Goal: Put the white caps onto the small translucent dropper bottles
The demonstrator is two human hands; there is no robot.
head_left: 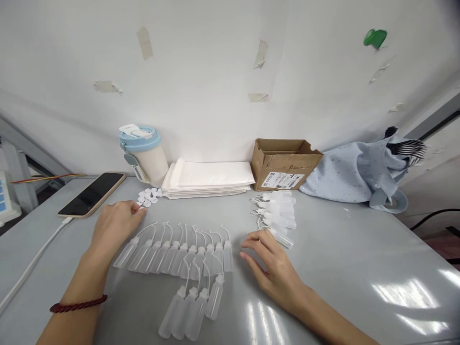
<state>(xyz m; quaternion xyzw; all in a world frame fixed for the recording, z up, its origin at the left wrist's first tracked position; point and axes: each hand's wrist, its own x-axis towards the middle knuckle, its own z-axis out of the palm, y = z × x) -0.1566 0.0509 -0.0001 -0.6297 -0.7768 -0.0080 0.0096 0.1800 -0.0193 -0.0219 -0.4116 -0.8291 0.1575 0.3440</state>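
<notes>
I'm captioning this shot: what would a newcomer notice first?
Probably the row of bottles between the left hand and right hand. Next, the cup at back left, just behind the white caps. The green scrap high on the wall, at right, also stands out.

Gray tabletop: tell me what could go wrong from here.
The left hand is right at the loose white pieces; a nudge could scatter them. The bottles lie on their sides, so a brushed one might roll. The white cable plugged into the phone runs near the left forearm, which could snag it.
</notes>
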